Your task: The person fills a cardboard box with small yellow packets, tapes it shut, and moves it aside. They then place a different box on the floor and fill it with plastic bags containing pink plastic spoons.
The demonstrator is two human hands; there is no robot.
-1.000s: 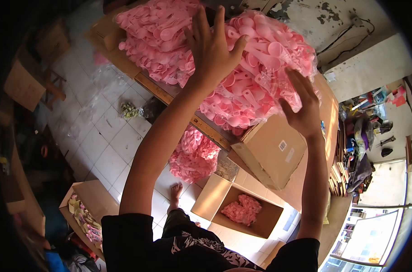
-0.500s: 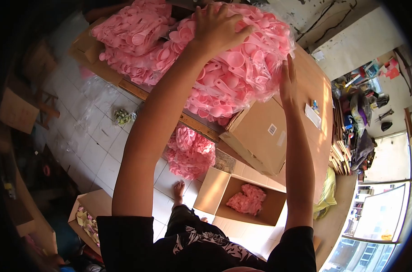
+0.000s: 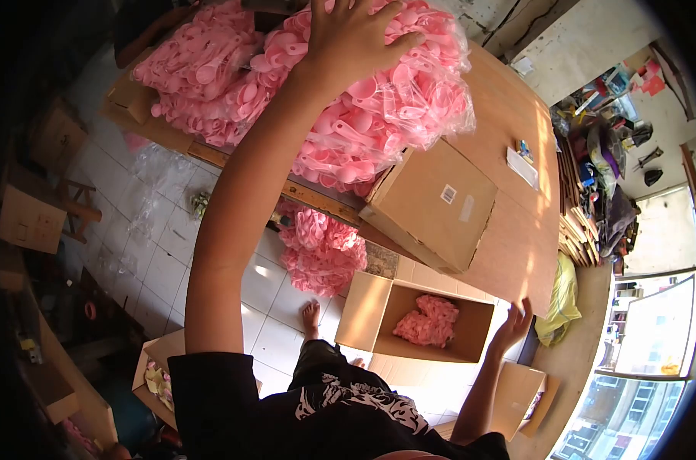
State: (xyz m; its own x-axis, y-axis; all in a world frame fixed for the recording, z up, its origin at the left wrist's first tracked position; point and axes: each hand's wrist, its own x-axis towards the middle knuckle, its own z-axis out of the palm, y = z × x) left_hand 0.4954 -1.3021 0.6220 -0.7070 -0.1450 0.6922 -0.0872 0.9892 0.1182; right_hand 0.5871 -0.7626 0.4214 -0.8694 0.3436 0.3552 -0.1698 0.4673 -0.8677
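Observation:
My left hand (image 3: 356, 40) lies with spread fingers on top of a big clear bag of pink plastic spoons (image 3: 379, 107), which rests on the table (image 3: 509, 222). My right hand (image 3: 510, 328) is off the bag, its fingers apart and holding nothing, beside the table's near corner. Close to it stands an open cardboard box (image 3: 482, 326) with a small bag of pink spoons (image 3: 427, 320) inside. A closed cardboard box (image 3: 436, 203) sits on the table just right of the big bag.
More bagged pink spoons (image 3: 202, 61) lie at the table's left end, and another pink bag (image 3: 323, 249) is below the table edge. A yellow plastic bag (image 3: 559, 303) hangs at the right. Cardboard boxes (image 3: 34, 211) stand at the left on the tiled floor (image 3: 168, 253).
My right hand has left the side of the big bag and dropped down toward me, near the table corner. My left hand stays on the bag, slightly higher in view.

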